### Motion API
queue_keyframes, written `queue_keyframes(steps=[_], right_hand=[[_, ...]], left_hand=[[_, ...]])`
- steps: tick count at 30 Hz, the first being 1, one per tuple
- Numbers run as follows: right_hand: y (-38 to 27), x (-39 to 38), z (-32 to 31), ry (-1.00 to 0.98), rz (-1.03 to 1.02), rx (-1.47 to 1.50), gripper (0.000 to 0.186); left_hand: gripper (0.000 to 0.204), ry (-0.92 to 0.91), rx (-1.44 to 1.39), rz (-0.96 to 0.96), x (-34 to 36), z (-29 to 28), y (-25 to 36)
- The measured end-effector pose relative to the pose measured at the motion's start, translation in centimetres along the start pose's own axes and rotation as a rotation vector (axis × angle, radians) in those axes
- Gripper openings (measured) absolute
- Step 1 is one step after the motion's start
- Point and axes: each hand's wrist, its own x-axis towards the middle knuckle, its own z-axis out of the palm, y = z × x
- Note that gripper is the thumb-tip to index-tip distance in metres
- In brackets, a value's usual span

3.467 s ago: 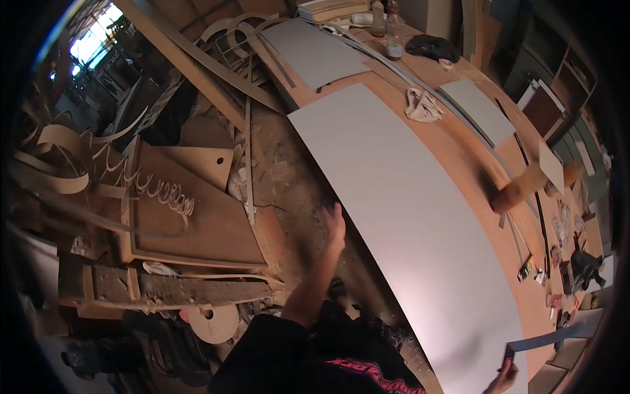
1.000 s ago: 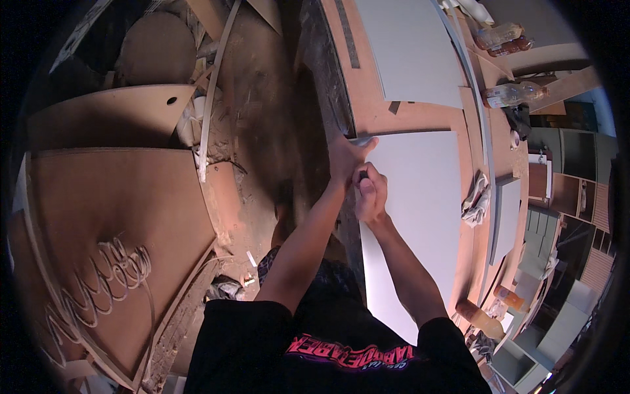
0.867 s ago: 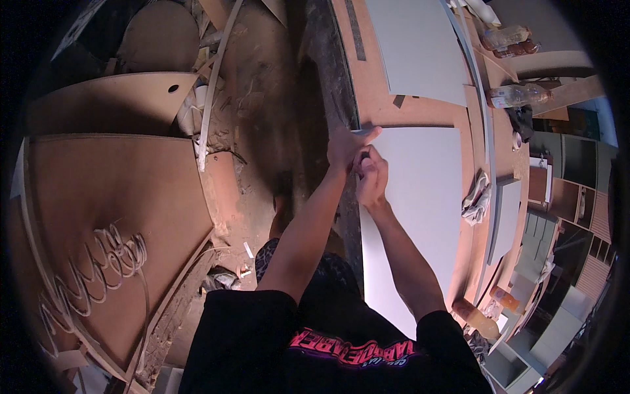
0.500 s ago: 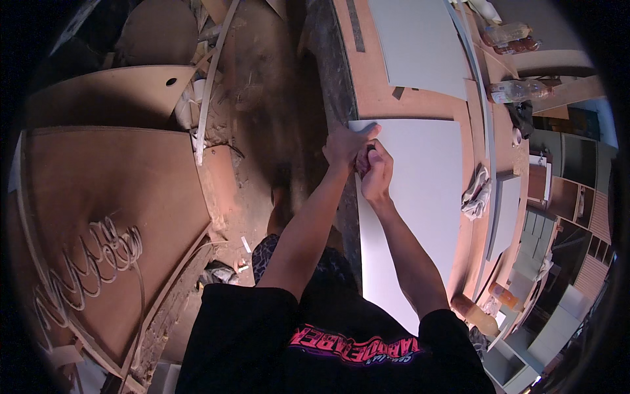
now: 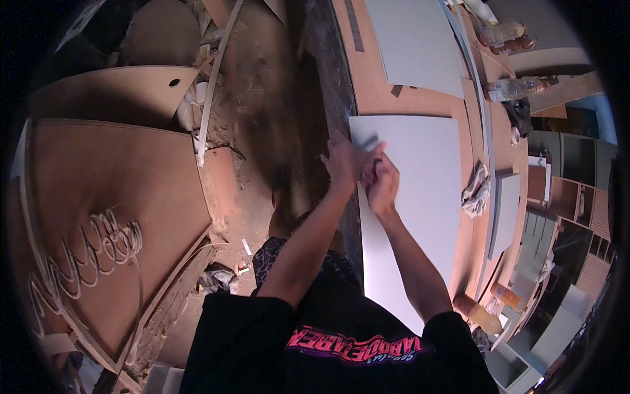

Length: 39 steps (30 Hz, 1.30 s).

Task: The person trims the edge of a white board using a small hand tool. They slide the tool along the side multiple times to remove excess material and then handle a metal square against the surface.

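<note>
Through the head camera I see both hands together, near the far left corner of a white panel (image 5: 420,210). The panel lies flat on the table (image 5: 371,102), under the right hand, and it extends from there back toward the person's body. The left hand (image 5: 344,163) is placed across the panel's left edge, its thumb side over the white surface. Some of its fingers stand apart, but the hand is blurred, so I cannot tell if it has hold of anything. The right hand (image 5: 383,182) is just beside it, over the panel, with the fingers curled in. What is inside this curl I cannot tell, nor whether the two hands touch each other. A soft shadow falls on the panel just beyond them.

Farther ahead of the hands I see a second panel (image 5: 420,49), pale grey, on the same table. To the right of the hands there is a crumpled cloth (image 5: 476,192), and past it a narrow panel (image 5: 504,217). A clear bottle (image 5: 515,89) lies ahead and to the right. To the left of the hands is the dusty floor (image 5: 259,131), and farther left a brown board (image 5: 118,171) with a coiled hose (image 5: 111,249) over it.
</note>
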Motion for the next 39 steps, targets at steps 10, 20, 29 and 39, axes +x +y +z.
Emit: queue_keyframes(steps=[10,20,29,39], right_hand=[[1.0,-2.6,-1.0,-0.016,0.023,-0.079,0.031],[2.3,-5.8,-2.5,-0.002,-0.013,-0.085,0.039],[3.2,-10.2,-4.3,0.02,0.027,-0.053,0.042],[3.5,-14.5,-5.6,0.087,0.083,-0.231,0.043]], left_hand=[[0.125,-0.033,-0.025,-0.037,-1.4,1.3,-1.6],[0.126,-0.197,-0.027,-0.058,-3.7,2.4,-3.3],[0.128,-0.176,0.056,-0.065,-7.1,3.3,-4.4],[0.127,-0.177,0.066,-0.006,-9.8,5.6,-7.4]])
